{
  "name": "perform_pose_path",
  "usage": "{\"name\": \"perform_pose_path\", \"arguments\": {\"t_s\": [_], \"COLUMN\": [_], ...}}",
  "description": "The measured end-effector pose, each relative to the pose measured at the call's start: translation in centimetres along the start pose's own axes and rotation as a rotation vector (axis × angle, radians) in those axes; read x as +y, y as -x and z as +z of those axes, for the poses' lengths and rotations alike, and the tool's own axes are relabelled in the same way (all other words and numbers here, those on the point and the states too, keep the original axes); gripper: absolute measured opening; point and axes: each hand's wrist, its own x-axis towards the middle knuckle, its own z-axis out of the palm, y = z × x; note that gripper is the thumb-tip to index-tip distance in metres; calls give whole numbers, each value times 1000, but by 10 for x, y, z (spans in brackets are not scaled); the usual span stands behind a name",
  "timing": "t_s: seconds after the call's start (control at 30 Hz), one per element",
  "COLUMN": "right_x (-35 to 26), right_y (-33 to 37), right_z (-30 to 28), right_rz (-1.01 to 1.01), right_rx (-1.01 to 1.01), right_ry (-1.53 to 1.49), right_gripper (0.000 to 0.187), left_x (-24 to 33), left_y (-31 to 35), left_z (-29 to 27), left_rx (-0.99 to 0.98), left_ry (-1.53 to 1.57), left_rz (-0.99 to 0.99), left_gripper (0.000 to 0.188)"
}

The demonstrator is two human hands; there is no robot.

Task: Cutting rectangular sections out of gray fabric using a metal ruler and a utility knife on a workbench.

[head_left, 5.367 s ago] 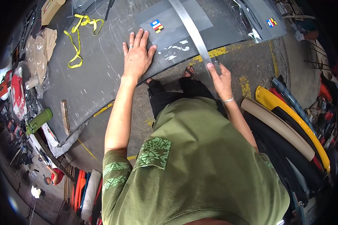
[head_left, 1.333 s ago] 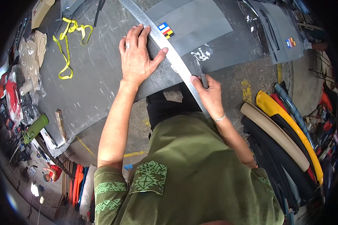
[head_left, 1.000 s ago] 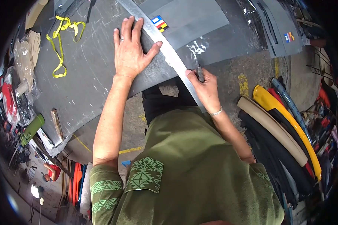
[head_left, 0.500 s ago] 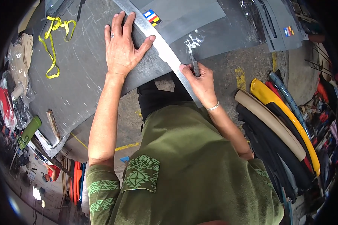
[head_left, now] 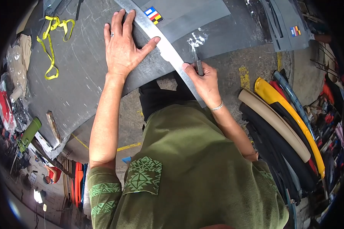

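A long metal straightedge [head_left: 171, 55] lies slantwise over the dark grey table [head_left: 80, 61], its near end jutting past the edge toward my shirt. Flat on the table to its left rests my left hand [head_left: 122, 51], fingers spread, with fingertips and thumb against the metal. My right hand [head_left: 206, 86] is closed around a utility knife [head_left: 200, 67], blade pointing away from me, with the thumb touching the straightedge's right side. Grey sheet material [head_left: 202, 26] is spread under and to the right of the straightedge. Whether the blade touches the sheet is hard to make out.
A yellow measuring tape [head_left: 51, 45] lies loose at the table's far left. Small colourful stickers [head_left: 153, 15] mark the sheet. Grey strips [head_left: 275, 23] hang at the far right. Rolls of material, including a yellow roll [head_left: 290, 114] and a beige roll [head_left: 273, 124], lie on the right.
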Motion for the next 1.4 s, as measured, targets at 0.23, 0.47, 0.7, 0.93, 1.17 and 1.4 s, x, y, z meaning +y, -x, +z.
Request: {"name": "perform_pose_path", "arguments": {"t_s": [0.23,0.47,0.7,0.93,1.17,1.4], "right_x": [5,2,2,1,5,1], "right_y": [-1,2,2,2,2,2], "right_z": [0,-2,0,0,2,0], "right_rz": [-50,-2,1,-2,-10,6], "right_rx": [9,-10,-3,-2,1,0], "right_ry": [85,78,58,44,48,37], "right_gripper": [29,27,26,26,25,23], "left_x": [0,2,1,1,2,1], "left_y": [-2,0,0,-1,0,0], "left_z": [-2,-4,-3,-2,-2,-1], "left_rx": [-4,-20,-14,-14,-10,-12], "left_ry": [-3,19,21,-7,-15,-20], "left_rz": [-6,-14,-16,-9,-5,-6], "left_gripper": [103,103,102,103,103,102]}}
